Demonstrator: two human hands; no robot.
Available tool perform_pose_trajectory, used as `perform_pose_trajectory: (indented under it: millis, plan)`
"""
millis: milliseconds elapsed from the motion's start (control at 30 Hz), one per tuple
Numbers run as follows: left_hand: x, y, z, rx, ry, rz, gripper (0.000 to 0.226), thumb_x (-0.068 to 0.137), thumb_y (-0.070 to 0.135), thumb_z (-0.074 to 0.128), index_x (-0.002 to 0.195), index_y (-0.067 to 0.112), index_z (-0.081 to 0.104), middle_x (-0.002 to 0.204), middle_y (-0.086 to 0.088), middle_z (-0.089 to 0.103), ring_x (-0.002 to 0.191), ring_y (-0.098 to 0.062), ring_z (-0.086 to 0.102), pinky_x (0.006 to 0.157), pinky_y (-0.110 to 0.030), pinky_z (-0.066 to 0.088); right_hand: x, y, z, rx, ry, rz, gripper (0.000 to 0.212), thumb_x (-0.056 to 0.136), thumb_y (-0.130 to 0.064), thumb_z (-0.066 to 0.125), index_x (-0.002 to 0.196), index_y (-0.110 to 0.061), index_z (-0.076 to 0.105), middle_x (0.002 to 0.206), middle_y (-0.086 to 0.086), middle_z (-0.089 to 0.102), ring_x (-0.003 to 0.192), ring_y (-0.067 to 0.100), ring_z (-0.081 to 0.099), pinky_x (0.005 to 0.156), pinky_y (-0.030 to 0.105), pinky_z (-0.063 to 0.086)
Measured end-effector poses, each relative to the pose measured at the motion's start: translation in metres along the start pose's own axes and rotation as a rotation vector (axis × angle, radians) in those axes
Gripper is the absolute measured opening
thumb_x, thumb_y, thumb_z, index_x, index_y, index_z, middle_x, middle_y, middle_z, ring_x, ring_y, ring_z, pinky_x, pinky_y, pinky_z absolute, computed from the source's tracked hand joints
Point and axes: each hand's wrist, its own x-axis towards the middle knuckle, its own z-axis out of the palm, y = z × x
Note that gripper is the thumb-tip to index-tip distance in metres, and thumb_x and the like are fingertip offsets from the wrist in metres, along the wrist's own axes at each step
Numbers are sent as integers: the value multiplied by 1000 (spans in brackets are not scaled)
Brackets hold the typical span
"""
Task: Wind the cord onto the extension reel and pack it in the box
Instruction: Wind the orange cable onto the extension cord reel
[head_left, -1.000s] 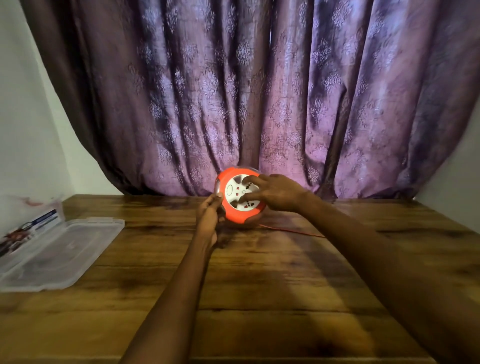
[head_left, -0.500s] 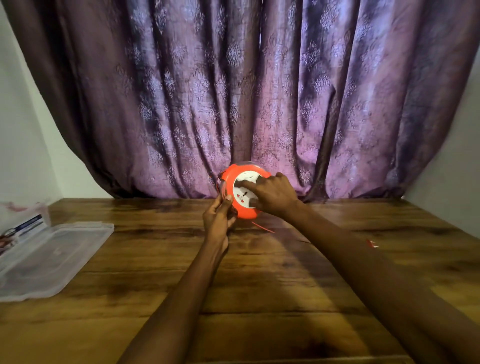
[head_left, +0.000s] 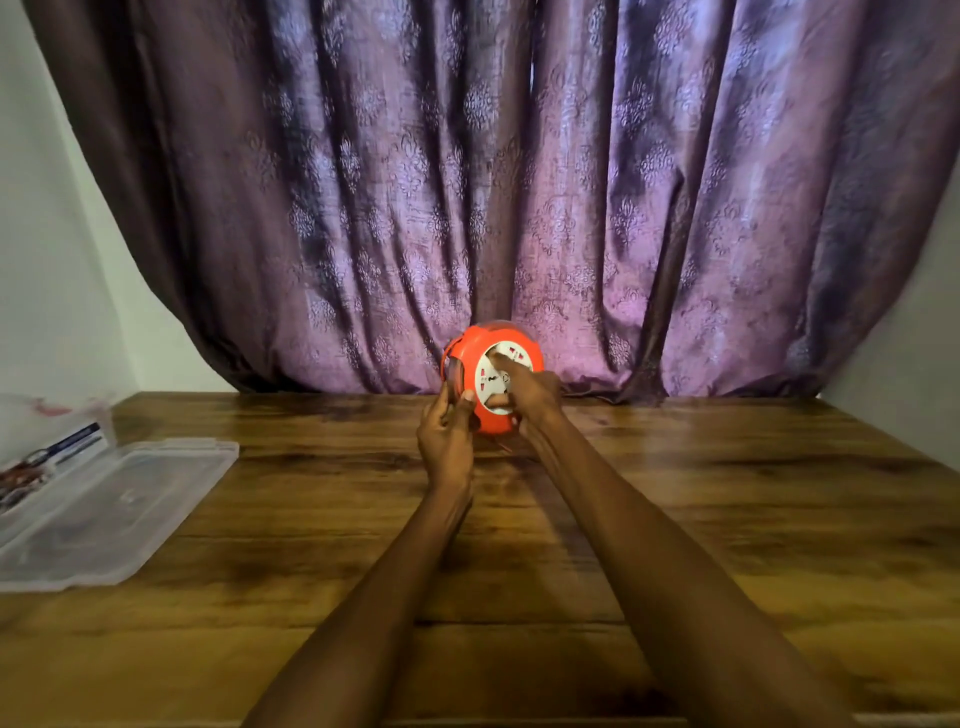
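The extension reel (head_left: 491, 376), orange with a white socket face, is up off the wooden table (head_left: 727, 519), held between both hands in front of the purple curtain (head_left: 519, 182). Starting far out to the left of the left hand, a clear plastic box (head_left: 111, 512) lies open and flat on the table, with some packaging behind it that is too blurred to read. Across to the left hand (head_left: 445, 439) now: it is just beside the reel's left rim, fingers curled up around the orange edge, gripping it. Between the two hands sits the reel itself, tilted so its white face looks toward the camera. Just below it, a short stretch of thin orange cord (head_left: 503, 447) trails down toward the table between the wrists. On to the right hand (head_left: 530, 392): it lies across the white face, forefinger stretched up toward the top of the disc, other fingers bent onto the face, holding the reel from the front.
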Motion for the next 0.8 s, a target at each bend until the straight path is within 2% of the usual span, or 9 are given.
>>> perform_pose_trajectory:
  millis: [67, 133, 200, 300, 400, 500, 567, 667, 800]
  plan:
    - [3, -8, -4, 26, 15, -10, 62, 75, 53, 82, 125, 20, 69, 96, -7, 57, 82, -18, 46, 73, -37, 41, 1, 8, 2, 10, -13, -7, 40, 77, -43, 80, 80, -6, 63, 64, 18, 69, 37, 18, 57, 31, 15, 28]
    - [-1, 2, -2, 3, 18, -39, 37, 85, 35, 77, 115, 13, 73, 80, -4, 53, 64, -10, 43, 56, -26, 38, 5, 10, 0, -66, -71, -74, 36, 84, -43, 74, 76, -10, 62, 63, 16, 70, 34, 14, 55, 35, 16, 31]
    - [2, 5, -1, -31, 22, -95, 13, 94, 17, 66, 106, 16, 71, 68, 3, 55, 55, -5, 42, 46, -21, 36, 8, 10, -7, -312, -100, -236, 33, 86, -47, 68, 75, -16, 62, 59, 4, 72, 52, 11, 65, 51, 25, 44]
    - [12, 13, -6, -71, 55, -168, 9, 96, 16, 62, 101, 19, 69, 69, 11, 67, 65, -6, 53, 57, -24, 45, 13, 9, -25, -816, 16, -606, 22, 86, -47, 62, 99, -30, 64, 87, 0, 77, 87, 21, 69, 75, 35, 51]
    - [21, 22, -13, -78, 56, -242, 10, 98, 15, 57, 94, 20, 65, 63, 17, 69, 69, -5, 55, 65, -27, 45, 14, 0, -44, -1201, -136, -1076, 31, 88, -39, 53, 117, -34, 63, 124, 2, 60, 106, 30, 63, 74, 40, 52]
    - [30, 29, -22, -42, 7, -252, 12, 98, 12, 56, 91, 17, 64, 63, 14, 69, 65, -5, 59, 62, -25, 48, 20, -15, -51, -1469, -292, -1450, 42, 83, -36, 46, 119, -34, 66, 133, 9, 57, 105, 33, 62, 68, 39, 54]
    - [30, 31, -24, 13, -46, -216, 13, 98, 11, 57, 89, 15, 65, 60, 10, 65, 54, -2, 54, 51, -19, 44, 19, -27, -49, -1603, -368, -1521, 45, 81, -25, 46, 119, -36, 67, 135, 10, 57, 105, 33, 64, 68, 39, 55]
    - [28, 27, -27, 96, -115, -187, 14, 96, 14, 61, 84, 14, 67, 64, 0, 53, 53, -8, 40, 48, -20, 33, 12, -41, -47, -1822, -522, -1481, 54, 85, -15, 63, 130, -44, 57, 147, 8, 48, 120, 34, 58, 80, 42, 53]
    - [28, 20, -27, 171, -160, -201, 16, 95, 23, 66, 81, 18, 73, 72, -2, 55, 57, -8, 43, 51, -24, 34, 8, -36, -47, -1973, -561, -1501, 42, 98, -27, 49, 134, -49, 50, 153, 12, 41, 117, 37, 60, 88, 42, 48]
